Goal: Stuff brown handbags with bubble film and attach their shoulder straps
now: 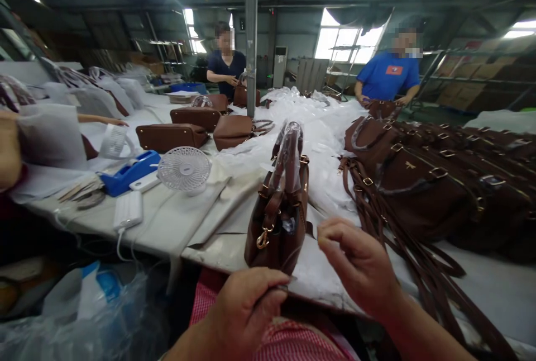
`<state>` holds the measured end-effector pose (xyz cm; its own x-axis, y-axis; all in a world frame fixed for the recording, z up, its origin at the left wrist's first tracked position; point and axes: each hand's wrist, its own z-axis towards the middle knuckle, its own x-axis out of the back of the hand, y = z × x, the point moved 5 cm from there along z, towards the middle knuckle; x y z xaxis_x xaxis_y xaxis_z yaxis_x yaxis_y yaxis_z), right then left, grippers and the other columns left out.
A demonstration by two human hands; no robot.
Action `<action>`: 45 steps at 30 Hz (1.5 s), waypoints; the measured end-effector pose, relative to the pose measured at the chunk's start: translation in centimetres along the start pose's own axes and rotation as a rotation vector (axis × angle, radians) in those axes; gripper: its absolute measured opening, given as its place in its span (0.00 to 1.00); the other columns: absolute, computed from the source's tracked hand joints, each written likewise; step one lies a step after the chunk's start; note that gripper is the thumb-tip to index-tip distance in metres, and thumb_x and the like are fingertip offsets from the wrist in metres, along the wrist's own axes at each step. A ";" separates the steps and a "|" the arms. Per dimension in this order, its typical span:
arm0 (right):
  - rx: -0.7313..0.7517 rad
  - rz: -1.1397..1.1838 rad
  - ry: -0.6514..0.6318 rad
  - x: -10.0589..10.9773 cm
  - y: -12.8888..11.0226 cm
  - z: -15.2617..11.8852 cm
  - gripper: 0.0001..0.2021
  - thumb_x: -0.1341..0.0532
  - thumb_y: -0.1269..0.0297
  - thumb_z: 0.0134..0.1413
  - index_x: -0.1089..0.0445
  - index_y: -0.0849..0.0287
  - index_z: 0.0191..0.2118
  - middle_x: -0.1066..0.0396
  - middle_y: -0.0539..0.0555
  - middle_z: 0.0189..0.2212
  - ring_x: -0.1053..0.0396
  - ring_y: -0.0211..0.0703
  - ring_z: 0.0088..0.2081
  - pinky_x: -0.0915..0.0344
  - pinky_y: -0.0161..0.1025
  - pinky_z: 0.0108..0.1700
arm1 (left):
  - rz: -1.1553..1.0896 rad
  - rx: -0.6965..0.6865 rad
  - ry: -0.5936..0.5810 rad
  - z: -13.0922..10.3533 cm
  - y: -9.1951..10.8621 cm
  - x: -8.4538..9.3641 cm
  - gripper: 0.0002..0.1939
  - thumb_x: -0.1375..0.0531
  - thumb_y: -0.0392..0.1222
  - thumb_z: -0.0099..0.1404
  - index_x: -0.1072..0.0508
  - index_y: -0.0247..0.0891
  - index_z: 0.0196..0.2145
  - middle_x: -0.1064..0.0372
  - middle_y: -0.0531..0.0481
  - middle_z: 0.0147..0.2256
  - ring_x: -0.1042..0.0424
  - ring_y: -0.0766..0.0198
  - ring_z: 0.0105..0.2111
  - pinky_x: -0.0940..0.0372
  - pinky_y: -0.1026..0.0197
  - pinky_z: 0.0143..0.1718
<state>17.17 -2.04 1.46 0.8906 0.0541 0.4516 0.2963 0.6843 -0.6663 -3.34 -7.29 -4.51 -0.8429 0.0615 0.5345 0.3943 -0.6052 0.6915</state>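
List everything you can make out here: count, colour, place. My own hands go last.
upright handbag: one, dark brown, table edge, before the hands
table: one, whitish, across the middle
lying bags: several, brown, left of centre
grouped bags: many, dark brown, right
straps: several, brown, beside grouped bags
clear wrapping: heap, whitish, centre
fans: two, white, left
tape dispenser: one, blue, left
cabled box: one, white, left
post: one, grey, beyond the upright handbag
co-workers: two, dark and blue shirts, far side
windows: several, bright, background
left hand: one, bare, bottom centre
right hand: one, bare, right of the upright handbag
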 end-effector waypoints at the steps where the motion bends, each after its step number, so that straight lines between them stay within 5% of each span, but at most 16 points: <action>1: -0.015 -0.067 0.052 0.4 0.7 0.0 0.09 0.42 0.71 0.67 0.34 0.57 0.33 0.34 0.50 0.31 0.34 0.38 0.34 0.36 0.36 0.37 | -0.020 0.043 0.005 -0.5 -0.5 0.4 0.11 0.46 0.40 0.75 0.26 0.43 0.50 0.23 0.52 0.32 0.23 0.65 0.32 0.29 0.64 0.37; 6: 0.040 -0.349 0.075 0.5 2.3 -0.4 0.07 0.41 0.71 0.66 0.32 0.57 0.34 0.31 0.53 0.32 0.31 0.42 0.35 0.34 0.39 0.37 | -0.074 0.161 0.045 -2.0 -2.1 2.5 0.14 0.51 0.41 0.77 0.26 0.41 0.41 0.36 0.57 0.21 0.33 0.68 0.21 0.36 0.66 0.26; 8: 0.134 -0.515 0.098 -0.2 1.0 -0.4 0.04 0.41 0.72 0.66 0.29 0.59 0.41 0.27 0.58 0.39 0.29 0.48 0.43 0.32 0.45 0.46 | -0.041 0.170 0.046 -1.6 -1.9 2.8 0.16 0.52 0.42 0.77 0.28 0.40 0.36 0.36 0.55 0.22 0.34 0.67 0.23 0.38 0.65 0.27; 11: 0.331 -0.571 0.006 -2.5 -2.1 -0.4 0.16 0.41 0.75 0.64 0.30 0.61 0.55 0.28 0.64 0.53 0.35 0.57 0.58 0.37 0.56 0.60 | 0.036 0.136 -0.007 -0.4 -1.0 2.4 0.17 0.52 0.41 0.77 0.30 0.39 0.31 0.34 0.52 0.25 0.33 0.66 0.26 0.39 0.63 0.29; 13: 0.424 -0.438 -0.130 -4.2 -3.8 -0.4 0.17 0.42 0.76 0.64 0.32 0.63 0.57 0.26 0.64 0.51 0.32 0.55 0.56 0.35 0.54 0.59 | 0.066 0.092 -0.060 0.5 -0.1 2.0 0.17 0.53 0.41 0.77 0.29 0.39 0.33 0.31 0.51 0.27 0.32 0.65 0.28 0.40 0.61 0.31; 18: 0.296 -0.137 -0.237 -6.0 -3.7 0.1 0.11 0.44 0.75 0.67 0.27 0.63 0.49 0.25 0.58 0.37 0.28 0.42 0.35 0.30 0.37 0.36 | 0.013 0.055 -0.045 1.5 0.8 2.4 0.17 0.53 0.40 0.77 0.28 0.38 0.34 0.30 0.49 0.29 0.31 0.64 0.30 0.39 0.61 0.34; 23: 0.223 -0.006 -0.211 -4.8 -2.3 1.5 0.11 0.43 0.76 0.68 0.26 0.60 0.48 0.28 0.54 0.35 0.29 0.38 0.34 0.31 0.34 0.36 | -0.020 0.175 0.134 2.0 -0.8 3.8 0.16 0.49 0.45 0.76 0.26 0.38 0.34 0.30 0.49 0.30 0.31 0.63 0.33 0.37 0.60 0.37; 27: 0.229 -0.251 -0.229 -3.9 -2.1 3.2 0.10 0.45 0.73 0.68 0.25 0.60 0.40 0.28 0.54 0.33 0.31 0.39 0.33 0.34 0.35 0.34 | 0.013 0.343 0.224 2.4 -2.9 3.7 0.16 0.46 0.50 0.74 0.22 0.38 0.41 0.26 0.46 0.35 0.28 0.59 0.37 0.34 0.57 0.40; 33: 0.319 -0.866 -0.446 -4.2 -2.7 4.9 0.09 0.42 0.78 0.59 0.27 0.60 0.34 0.31 0.53 0.29 0.39 0.42 0.30 0.47 0.40 0.31 | 0.059 0.403 0.205 3.5 -3.4 2.1 0.13 0.40 0.49 0.68 0.19 0.39 0.39 0.26 0.49 0.28 0.29 0.60 0.30 0.37 0.60 0.31; 39: 0.360 -0.909 -0.601 -4.5 -3.8 5.9 0.08 0.39 0.78 0.55 0.29 0.58 0.30 0.31 0.53 0.29 0.40 0.44 0.31 0.50 0.43 0.32 | -0.122 0.499 0.337 3.5 -4.1 1.5 0.13 0.39 0.47 0.65 0.17 0.37 0.38 0.21 0.47 0.32 0.25 0.58 0.32 0.32 0.59 0.34; 45: 0.421 -0.907 -0.616 -4.8 -5.6 6.9 0.08 0.37 0.72 0.56 0.31 0.57 0.27 0.32 0.53 0.27 0.40 0.44 0.30 0.51 0.42 0.32 | -0.236 0.576 0.415 3.0 -4.8 0.8 0.14 0.37 0.48 0.63 0.18 0.35 0.38 0.22 0.46 0.30 0.26 0.60 0.30 0.31 0.61 0.33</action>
<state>8.84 -1.06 7.12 0.0606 -0.3132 0.9478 0.4960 0.8334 0.2437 -4.79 -1.96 -5.89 -0.9529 -0.2354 0.1914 0.2185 -0.0947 0.9712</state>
